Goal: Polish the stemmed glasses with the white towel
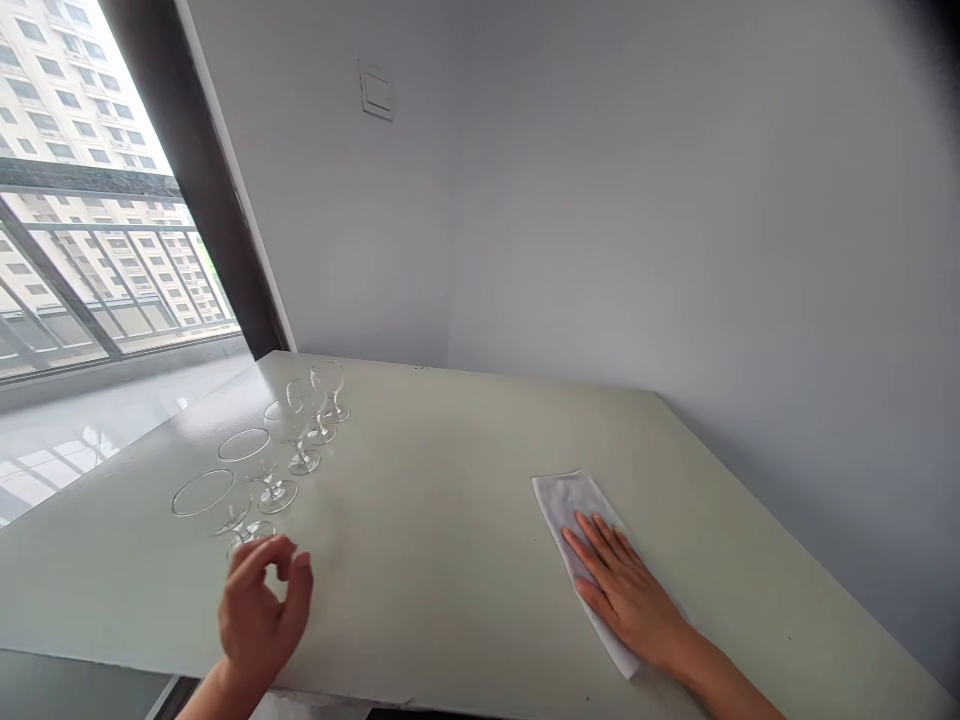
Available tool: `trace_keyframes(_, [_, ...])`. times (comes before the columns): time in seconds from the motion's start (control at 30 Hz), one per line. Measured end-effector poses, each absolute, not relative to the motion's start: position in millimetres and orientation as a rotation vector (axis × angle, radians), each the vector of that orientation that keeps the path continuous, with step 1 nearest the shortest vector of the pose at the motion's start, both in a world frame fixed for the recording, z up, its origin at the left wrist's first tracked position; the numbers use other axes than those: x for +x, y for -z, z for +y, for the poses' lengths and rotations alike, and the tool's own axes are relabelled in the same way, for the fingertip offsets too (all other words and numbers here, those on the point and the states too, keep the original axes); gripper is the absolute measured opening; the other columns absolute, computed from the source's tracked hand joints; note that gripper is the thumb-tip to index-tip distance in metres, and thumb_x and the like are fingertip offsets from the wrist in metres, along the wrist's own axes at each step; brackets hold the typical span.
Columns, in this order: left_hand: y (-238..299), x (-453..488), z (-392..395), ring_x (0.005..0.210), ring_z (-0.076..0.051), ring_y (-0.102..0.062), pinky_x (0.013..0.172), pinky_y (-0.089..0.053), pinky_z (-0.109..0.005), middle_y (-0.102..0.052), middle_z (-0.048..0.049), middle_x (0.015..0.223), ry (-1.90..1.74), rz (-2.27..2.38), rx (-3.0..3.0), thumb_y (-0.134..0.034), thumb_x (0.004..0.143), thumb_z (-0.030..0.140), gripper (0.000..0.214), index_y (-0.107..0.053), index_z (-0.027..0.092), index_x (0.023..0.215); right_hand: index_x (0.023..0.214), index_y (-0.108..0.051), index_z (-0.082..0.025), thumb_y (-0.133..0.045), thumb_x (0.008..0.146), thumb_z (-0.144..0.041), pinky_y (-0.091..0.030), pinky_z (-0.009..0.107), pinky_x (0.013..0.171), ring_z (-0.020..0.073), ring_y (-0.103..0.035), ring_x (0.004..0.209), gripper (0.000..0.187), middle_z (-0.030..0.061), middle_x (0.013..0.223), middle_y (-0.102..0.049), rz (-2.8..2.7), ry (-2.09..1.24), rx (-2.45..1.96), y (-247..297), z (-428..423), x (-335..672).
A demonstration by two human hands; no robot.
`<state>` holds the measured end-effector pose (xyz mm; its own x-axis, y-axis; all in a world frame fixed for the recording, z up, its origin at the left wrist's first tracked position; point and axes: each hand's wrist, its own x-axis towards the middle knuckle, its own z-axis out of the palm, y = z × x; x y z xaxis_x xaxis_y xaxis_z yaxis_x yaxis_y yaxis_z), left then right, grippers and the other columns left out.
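My right hand (626, 595) lies flat on a folded white cloth (564, 492), its fingers stretched out and slightly spread. The cloth rests lengthwise on the table, partly covered by the palm. Over the front left of the table is my left hand (264, 605), with nothing visible in it. Its fingers curl loosely, and a small gap shows between thumb and fingertips. Just beyond it stands the nearest stemmed glass (234, 510), its foot partly hidden by the hand. Whether the two touch I cannot tell. Several similar clear glasses (304, 462) stand upright in a row leading away.
The pale, glossy table (435, 560) meets a grey wall (637, 220) at the back and right. A wall switch (377, 93) is above. To the left is a window (112, 250) with railings. The table's front edge runs close below my hands.
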<state>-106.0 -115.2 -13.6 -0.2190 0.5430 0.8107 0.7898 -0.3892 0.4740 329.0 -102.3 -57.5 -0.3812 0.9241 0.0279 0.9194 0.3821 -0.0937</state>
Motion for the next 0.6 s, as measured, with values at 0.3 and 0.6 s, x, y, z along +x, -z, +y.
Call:
trace_keyframes(0.3, [23, -56, -102, 0.053, -0.009, -0.045, 0.056, -0.041, -0.023, -0.056, 0.0013, 0.069, 1.355, -1.02, -2.746, -0.046, 0.077, 0.006, 0.041, -0.036, 0.02, 0.113, 0.141, -0.015, -0.026, -0.029, 0.089, -0.05, -0.008, 0.048, 0.109, 0.0262, 0.0, 0.135, 0.059, 0.0032, 0.149, -0.004, -2.806, -0.372, -1.132, 35, -58, 224])
trace_keyframes(0.6, [33, -47, -101, 0.052, -0.007, -0.051, 0.059, -0.045, -0.02, -0.06, 0.0023, 0.074, 1.147, -1.292, -2.819, -0.046, 0.081, 0.015, 0.041, -0.034, 0.021, 0.12, 0.141, -0.018, -0.023, -0.024, 0.084, -0.062, -0.001, 0.046, 0.108, 0.0281, 0.005, 0.134, 0.069, 0.0057, 0.149, 0.001, -2.908, -0.535, -0.923, 34, 33, 127])
